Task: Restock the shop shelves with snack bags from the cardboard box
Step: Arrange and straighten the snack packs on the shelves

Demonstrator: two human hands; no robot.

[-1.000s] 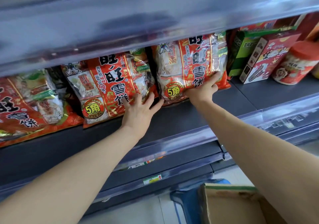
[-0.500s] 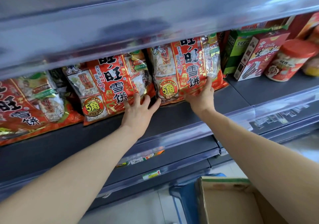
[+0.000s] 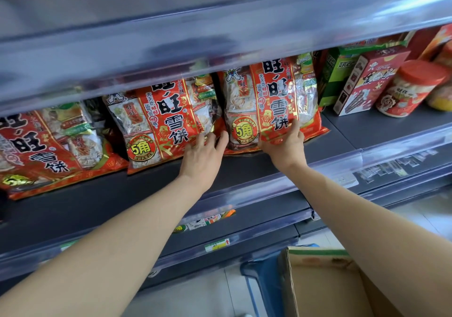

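Three red snack bags lean upright on the dark shelf (image 3: 367, 131): a left bag (image 3: 44, 145), a middle bag (image 3: 161, 121) and a right bag (image 3: 269, 92). My left hand (image 3: 203, 156) lies flat with its fingers spread against the lower right corner of the middle bag. My right hand (image 3: 283, 145) holds the bottom edge of the right bag, fingers curled on its front. The open cardboard box (image 3: 322, 289) sits at the lower right, below the shelves; only bare cardboard of its inside shows.
To the right of the bags stand a green box (image 3: 337, 72), a red-and-white box (image 3: 367, 79) and a red-lidded jar (image 3: 411, 89). The upper shelf's edge (image 3: 220, 35) overhangs the bags. A blue stool (image 3: 264, 277) stands under the box. Lower shelves run below.
The right bag has been pushed more upright and further back, with my right hand sliding down to its bottom edge. My left hand stays on the middle bag.
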